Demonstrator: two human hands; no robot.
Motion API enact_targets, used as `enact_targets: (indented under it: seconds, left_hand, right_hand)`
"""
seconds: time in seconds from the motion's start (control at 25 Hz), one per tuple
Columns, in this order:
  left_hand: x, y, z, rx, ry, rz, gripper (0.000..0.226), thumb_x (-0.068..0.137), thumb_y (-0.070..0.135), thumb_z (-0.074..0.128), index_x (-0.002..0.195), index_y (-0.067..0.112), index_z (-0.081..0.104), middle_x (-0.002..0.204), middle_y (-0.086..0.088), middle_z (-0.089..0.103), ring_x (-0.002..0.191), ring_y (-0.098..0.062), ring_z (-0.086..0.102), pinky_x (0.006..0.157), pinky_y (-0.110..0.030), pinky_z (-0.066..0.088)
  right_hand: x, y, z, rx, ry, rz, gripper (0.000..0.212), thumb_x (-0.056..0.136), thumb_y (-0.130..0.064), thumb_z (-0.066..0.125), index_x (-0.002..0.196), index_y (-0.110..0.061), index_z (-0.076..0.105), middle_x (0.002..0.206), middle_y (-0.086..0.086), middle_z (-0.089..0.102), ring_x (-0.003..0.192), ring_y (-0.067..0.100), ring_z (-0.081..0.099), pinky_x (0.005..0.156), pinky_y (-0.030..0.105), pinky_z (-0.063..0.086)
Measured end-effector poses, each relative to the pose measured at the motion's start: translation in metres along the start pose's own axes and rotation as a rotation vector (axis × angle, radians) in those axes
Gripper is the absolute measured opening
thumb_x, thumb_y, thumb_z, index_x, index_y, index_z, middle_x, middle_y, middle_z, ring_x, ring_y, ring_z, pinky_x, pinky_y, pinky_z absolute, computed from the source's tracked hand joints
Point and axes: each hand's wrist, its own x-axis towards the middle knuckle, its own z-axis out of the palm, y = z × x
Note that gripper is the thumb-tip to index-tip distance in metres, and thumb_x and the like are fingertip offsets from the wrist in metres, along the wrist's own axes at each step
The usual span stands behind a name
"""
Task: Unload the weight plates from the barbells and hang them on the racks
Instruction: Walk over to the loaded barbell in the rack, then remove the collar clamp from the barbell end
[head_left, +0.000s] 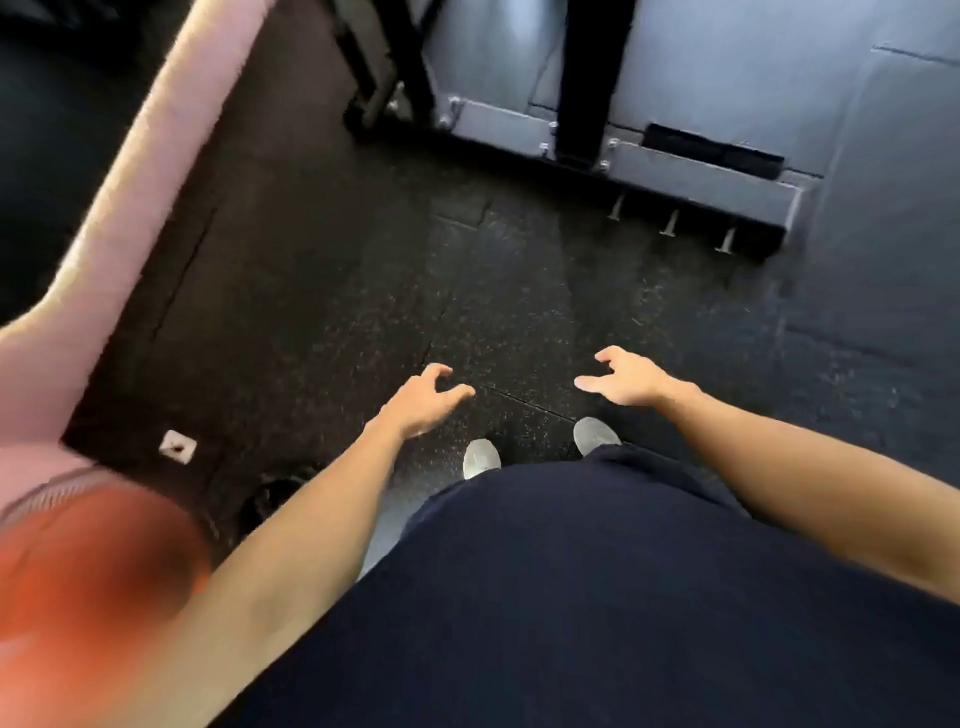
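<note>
You stood between loads, your left hand (423, 400) and right hand (626, 382) empty with fingers spread over the rubber floor (519, 291), no weight plate or barbell in view; next you needed to reach a loaded bar beyond the rack base (675, 176).

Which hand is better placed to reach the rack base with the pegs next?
Right, marginally. The right hand is on the side of the rack base and its pegs; the left hand is farther. Both are empty, fingers spread.
</note>
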Motion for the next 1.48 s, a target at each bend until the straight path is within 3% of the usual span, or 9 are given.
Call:
enact_targets:
  seconds: [0.24,0.44,0.6,0.76,1.0,1.16,1.36,1.4,1.48]
  left_hand:
    - [0.041,0.028,-0.055,0.223,-0.103,0.219,0.081,0.068,0.075,0.050,0.136,0.031,0.042,0.139,-0.010,0.050,0.122,-0.026,0.052,0.097,-0.040,0.041]
    - [0.064,0.092,-0.101,0.226,-0.046,0.355,0.079,0.072,0.073,0.052,0.138,0.032,0.038,0.139,-0.011,0.050,0.120,-0.027,0.052,0.089,-0.037,0.037]
    - [0.057,0.158,-0.148,0.164,0.056,0.508,0.078,0.070,0.072,0.055,0.136,0.033,0.042,0.118,-0.001,0.060,0.117,-0.023,0.054,0.087,-0.032,0.038]
    - [0.035,0.216,-0.196,0.125,0.132,0.634,0.075,0.071,0.074,0.054,0.136,0.038,0.040,0.136,-0.007,0.049,0.111,-0.020,0.052,0.090,-0.033,0.038]
    - [-0.014,0.297,-0.269,0.065,0.281,0.813,0.074,0.068,0.074,0.054,0.134,0.041,0.043,0.131,-0.004,0.049,0.115,-0.020,0.050,0.090,-0.031,0.037]
    - [-0.059,0.346,-0.317,0.034,0.385,0.951,0.068,0.073,0.068,0.056,0.133,0.038,0.044,0.134,-0.005,0.050,0.118,-0.024,0.052,0.104,-0.042,0.040]
    - [-0.123,0.402,-0.369,-0.032,0.496,1.081,0.073,0.069,0.074,0.052,0.133,0.042,0.042,0.129,0.000,0.052,0.114,-0.023,0.053,0.103,-0.041,0.041]
    - [-0.134,0.413,-0.379,-0.029,0.522,1.111,0.072,0.071,0.073,0.052,0.134,0.041,0.042,0.127,-0.001,0.054,0.113,-0.023,0.054,0.102,-0.041,0.041]
    - [-0.157,0.435,-0.396,-0.043,0.564,1.177,0.068,0.074,0.069,0.054,0.133,0.036,0.044,0.119,-0.004,0.059,0.108,-0.024,0.058,0.099,-0.043,0.045]
  right_hand:
    - [-0.041,-0.014,0.019,0.240,0.213,0.096,0.084,0.071,-0.066,0.061,0.142,-0.028,0.036,0.146,0.009,0.041,0.132,0.029,0.043,0.109,0.048,0.034]
    - [-0.063,-0.038,-0.022,0.400,0.420,0.031,0.080,0.079,-0.057,0.064,0.145,-0.026,0.031,0.149,0.011,0.036,0.132,0.027,0.042,0.105,0.039,0.035]
    - [-0.085,-0.061,-0.076,0.434,0.553,-0.045,0.080,0.078,-0.056,0.064,0.145,-0.030,0.029,0.151,0.009,0.033,0.135,0.026,0.038,0.107,0.041,0.035]
    - [-0.107,-0.085,-0.130,0.375,0.687,-0.115,0.078,0.078,-0.057,0.063,0.144,-0.032,0.030,0.149,0.007,0.035,0.135,0.024,0.038,0.109,0.040,0.033]
    - [-0.151,-0.132,-0.212,0.312,0.900,-0.233,0.076,0.078,-0.057,0.065,0.143,-0.033,0.032,0.146,0.007,0.039,0.135,0.025,0.039,0.112,0.043,0.033]
    - [-0.191,-0.159,-0.258,0.309,1.034,-0.314,0.075,0.076,-0.066,0.057,0.141,-0.039,0.030,0.144,0.006,0.040,0.130,0.026,0.043,0.105,0.041,0.037]
    - [-0.248,-0.184,-0.321,0.313,1.172,-0.446,0.070,0.078,-0.066,0.054,0.140,-0.043,0.029,0.143,0.004,0.039,0.100,0.011,0.057,0.089,0.029,0.034]
    - [-0.259,-0.189,-0.335,0.292,1.204,-0.467,0.069,0.079,-0.065,0.055,0.139,-0.043,0.030,0.143,0.004,0.040,0.100,0.011,0.058,0.089,0.028,0.034]
    - [-0.280,-0.198,-0.362,0.249,1.263,-0.497,0.067,0.081,-0.063,0.056,0.139,-0.042,0.032,0.143,0.004,0.041,0.120,0.020,0.051,0.091,0.029,0.033]
